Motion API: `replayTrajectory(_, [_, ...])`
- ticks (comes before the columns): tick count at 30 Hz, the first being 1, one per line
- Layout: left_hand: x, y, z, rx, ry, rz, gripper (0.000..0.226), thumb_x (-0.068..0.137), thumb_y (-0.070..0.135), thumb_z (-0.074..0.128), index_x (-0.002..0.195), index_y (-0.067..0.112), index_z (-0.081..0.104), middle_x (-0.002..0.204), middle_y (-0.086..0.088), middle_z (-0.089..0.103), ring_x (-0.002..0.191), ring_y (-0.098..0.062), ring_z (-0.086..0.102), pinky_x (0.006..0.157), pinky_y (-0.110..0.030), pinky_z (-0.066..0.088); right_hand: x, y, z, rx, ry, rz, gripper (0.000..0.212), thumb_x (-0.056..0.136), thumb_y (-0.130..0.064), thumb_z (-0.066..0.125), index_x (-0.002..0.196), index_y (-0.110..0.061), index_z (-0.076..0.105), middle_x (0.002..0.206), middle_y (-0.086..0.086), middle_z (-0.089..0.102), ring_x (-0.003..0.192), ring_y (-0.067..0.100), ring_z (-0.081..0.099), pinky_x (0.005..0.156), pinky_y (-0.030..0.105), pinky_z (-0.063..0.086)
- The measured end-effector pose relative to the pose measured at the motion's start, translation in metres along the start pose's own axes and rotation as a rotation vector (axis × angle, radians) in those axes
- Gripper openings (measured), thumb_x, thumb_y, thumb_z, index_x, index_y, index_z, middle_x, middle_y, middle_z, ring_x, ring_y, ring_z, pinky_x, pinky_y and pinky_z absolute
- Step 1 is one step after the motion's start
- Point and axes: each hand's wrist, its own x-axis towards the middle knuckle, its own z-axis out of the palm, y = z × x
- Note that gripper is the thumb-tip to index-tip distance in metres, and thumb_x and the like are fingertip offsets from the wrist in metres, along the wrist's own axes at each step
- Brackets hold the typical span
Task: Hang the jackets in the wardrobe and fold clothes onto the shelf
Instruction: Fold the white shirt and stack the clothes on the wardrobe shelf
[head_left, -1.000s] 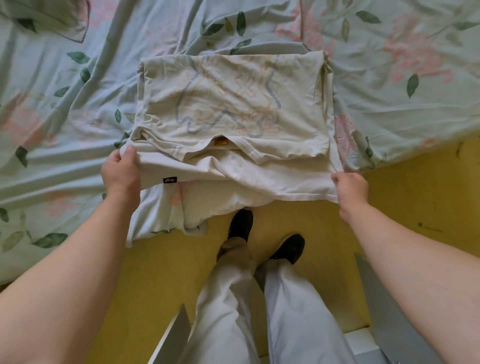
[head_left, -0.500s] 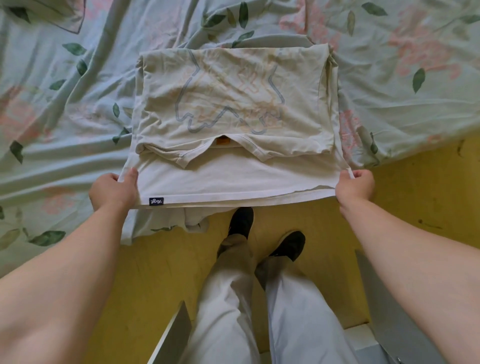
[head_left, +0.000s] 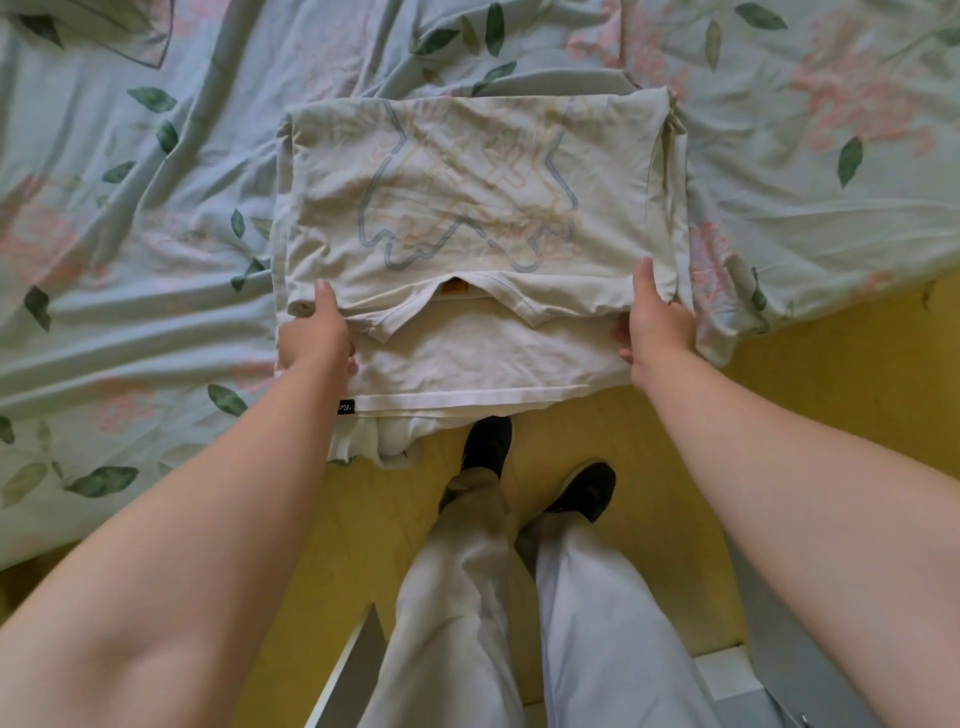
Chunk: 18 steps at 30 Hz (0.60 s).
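left hand (head_left: 317, 332): grips the cream T-shirt (head_left: 467, 197) at its left edge, thumb on top.
right hand (head_left: 657, 322): grips its right edge.
cream T-shirt: folded, atop white T-shirt (head_left: 483, 358), at the bed (head_left: 130, 260) edge.

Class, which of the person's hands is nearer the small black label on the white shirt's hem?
Left. The left hand grips the folded shirts just beyond the black label; the right hand grips their opposite side.
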Motion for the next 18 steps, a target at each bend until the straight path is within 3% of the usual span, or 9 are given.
replayTrajectory(3, [0.004,0.012,0.008,-0.119,-0.091,-0.119,0.057,0.080,0.061,0.073,0.106,0.012,0.058,0.089,-0.002,0.067,0.073,-0.021,0.067,0.064,-0.034,0.057,0.007,-0.007,0.010,0.187,-0.058,0.206,0.044,0.082,-0.048,0.075,0.114,-0.023,0.060,0.109,-0.002,0.066,0.094,0.021,0.067,0.070,0.033,0.056])
replayTrajectory(5, [0.004,0.014,0.010,-0.065,-0.168,-0.122,0.037,0.084,0.039,0.079,0.104,0.013,0.064,0.091,-0.003,0.071,0.075,-0.019,0.069,0.057,-0.030,0.053,0.013,-0.004,0.014,0.284,-0.058,0.260,0.028,0.085,-0.034,0.074,0.109,-0.023,0.063,0.109,0.001,0.069,0.091,0.021,0.070,0.063,0.031,0.056])
replayTrajectory(7, [0.004,0.011,0.009,-0.083,-0.193,-0.137,0.024,0.084,0.021,0.081,0.098,0.012,0.063,0.098,-0.007,0.072,0.085,-0.020,0.072,0.057,-0.030,0.056,0.012,-0.003,0.011,0.416,-0.042,0.262,0.010,0.092,-0.027,0.068,0.097,-0.022,0.062,0.108,0.006,0.068,0.091,0.024,0.070,0.068,0.037,0.062])
replayTrajectory(9, [0.004,0.004,0.007,-0.192,-0.221,-0.143,0.028,0.086,0.012,0.079,0.109,0.008,0.062,0.106,-0.011,0.071,0.093,-0.023,0.073,0.059,-0.032,0.061,0.008,0.000,0.005,0.551,-0.005,0.246,0.009,0.098,-0.022,0.063,0.091,-0.018,0.058,0.107,0.010,0.067,0.093,0.028,0.069,0.074,0.046,0.063])
replayTrajectory(11, [-0.003,-0.005,0.004,-0.250,-0.293,-0.125,0.029,0.093,0.011,0.071,0.120,0.005,0.059,0.112,-0.012,0.070,0.096,-0.024,0.072,0.061,-0.033,0.062,0.005,0.005,-0.003,0.546,0.051,0.231,0.007,0.100,-0.023,0.059,0.099,-0.018,0.054,0.105,0.008,0.065,0.093,0.027,0.068,0.079,0.047,0.063])
replayTrajectory(15, [-0.013,-0.029,0.001,-0.204,-0.355,-0.139,0.011,0.099,0.015,0.064,0.104,0.009,0.057,0.113,-0.012,0.067,0.099,-0.023,0.070,0.062,-0.029,0.060,0.006,0.015,-0.014,0.407,0.075,0.176,0.029,0.100,-0.019,0.058,0.128,-0.020,0.053,0.108,0.005,0.065,0.095,0.025,0.069,0.079,0.044,0.063])
replayTrajectory(18, [-0.012,-0.041,0.000,-0.219,-0.370,-0.156,0.033,0.095,0.010,0.069,0.123,0.001,0.056,0.118,-0.016,0.067,0.101,-0.025,0.071,0.066,-0.030,0.062,0.013,0.017,-0.019,0.382,0.038,0.163,0.034,0.099,-0.021,0.061,0.132,-0.024,0.054,0.118,0.008,0.066,0.098,0.029,0.069,0.070,0.041,0.063])
